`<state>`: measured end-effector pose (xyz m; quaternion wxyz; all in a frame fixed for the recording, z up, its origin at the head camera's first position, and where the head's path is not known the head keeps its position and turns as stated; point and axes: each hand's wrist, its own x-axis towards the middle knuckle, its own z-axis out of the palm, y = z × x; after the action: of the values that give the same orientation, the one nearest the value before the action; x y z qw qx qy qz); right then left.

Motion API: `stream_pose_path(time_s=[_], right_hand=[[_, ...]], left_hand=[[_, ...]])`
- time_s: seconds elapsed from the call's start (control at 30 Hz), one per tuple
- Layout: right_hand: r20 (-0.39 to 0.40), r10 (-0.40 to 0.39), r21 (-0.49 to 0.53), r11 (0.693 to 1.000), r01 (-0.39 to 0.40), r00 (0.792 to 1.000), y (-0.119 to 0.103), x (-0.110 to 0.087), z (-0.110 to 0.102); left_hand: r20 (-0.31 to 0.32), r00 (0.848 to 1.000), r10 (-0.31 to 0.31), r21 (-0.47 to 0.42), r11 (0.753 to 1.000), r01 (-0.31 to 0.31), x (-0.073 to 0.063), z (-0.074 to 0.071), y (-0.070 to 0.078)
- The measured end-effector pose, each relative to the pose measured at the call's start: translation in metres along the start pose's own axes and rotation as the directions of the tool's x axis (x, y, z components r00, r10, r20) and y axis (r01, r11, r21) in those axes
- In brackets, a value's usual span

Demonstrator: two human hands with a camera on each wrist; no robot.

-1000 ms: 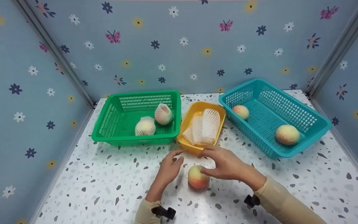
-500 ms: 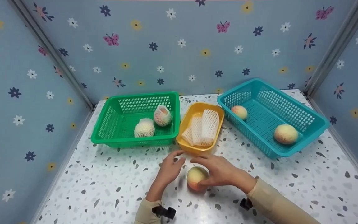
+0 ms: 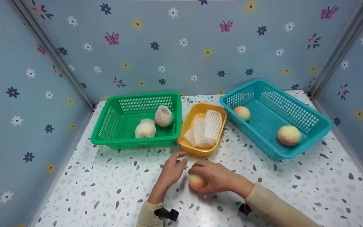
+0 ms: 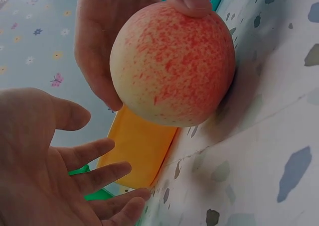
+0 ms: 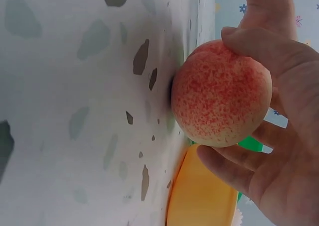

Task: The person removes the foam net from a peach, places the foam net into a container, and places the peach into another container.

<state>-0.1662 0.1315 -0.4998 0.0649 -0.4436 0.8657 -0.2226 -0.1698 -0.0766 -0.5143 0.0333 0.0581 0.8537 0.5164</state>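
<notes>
My right hand (image 3: 216,177) curls round a yellow and red peach (image 3: 196,183) on the speckled table; its thumb and fingers show on the fruit (image 5: 222,94) in the right wrist view. To the left of the peach is my left hand (image 3: 172,168), fingers relaxed and spread, holding nothing. In the left wrist view a gap separates those fingers (image 4: 99,178) from the peach (image 4: 172,66). Just beyond both hands stands a yellow tray (image 3: 197,152) with several white foam net sleeves (image 3: 213,126) lying in it.
At the back left a green basket (image 3: 137,143) holds two peaches in foam nets, a lower one (image 3: 145,128) and one (image 3: 164,116) near its right wall. The teal basket (image 3: 257,140) at the right holds two bare peaches, one (image 3: 242,113) far and one (image 3: 289,135) near.
My right hand has come down and left, from above the peach's right side to a grip round it. The left hand has stayed nearly still.
</notes>
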Motion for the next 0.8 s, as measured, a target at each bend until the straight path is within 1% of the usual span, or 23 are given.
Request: stream_pose_path(time_s=[0.2,0.3,0.4,0.53,0.73,0.8], right_hand=[[-0.015,-0.015,0.022,1.0,0.015,1.0,0.002,-0.001,-0.002],[-0.028,-0.021,0.034,0.999,0.022,0.999,0.002,-0.004,-0.006],[-0.048,-0.027,0.037,0.999,0.029,0.998,0.001,-0.008,-0.012],[-0.078,-0.019,0.044,0.999,0.022,0.997,0.001,-0.018,-0.023],[-0.128,0.03,0.038,0.999,-0.026,0.991,0.008,-0.039,-0.044],[-0.143,0.052,0.034,0.998,-0.048,0.988,0.012,-0.047,-0.052]], left_hand=[[0.011,1.0,0.006,-0.017,1.0,-0.006,0.0,0.0,-0.001],[0.013,1.0,0.014,-0.018,1.0,-0.014,0.0,0.0,-0.001],[0.025,1.0,0.007,-0.031,1.0,-0.006,0.0,0.0,-0.001],[0.039,0.999,-0.019,-0.036,0.999,0.021,-0.002,0.001,0.0],[0.044,0.997,-0.068,-0.044,0.997,0.07,-0.002,0.003,0.003],[0.048,0.996,-0.069,-0.053,0.996,0.072,-0.003,0.003,0.003]])
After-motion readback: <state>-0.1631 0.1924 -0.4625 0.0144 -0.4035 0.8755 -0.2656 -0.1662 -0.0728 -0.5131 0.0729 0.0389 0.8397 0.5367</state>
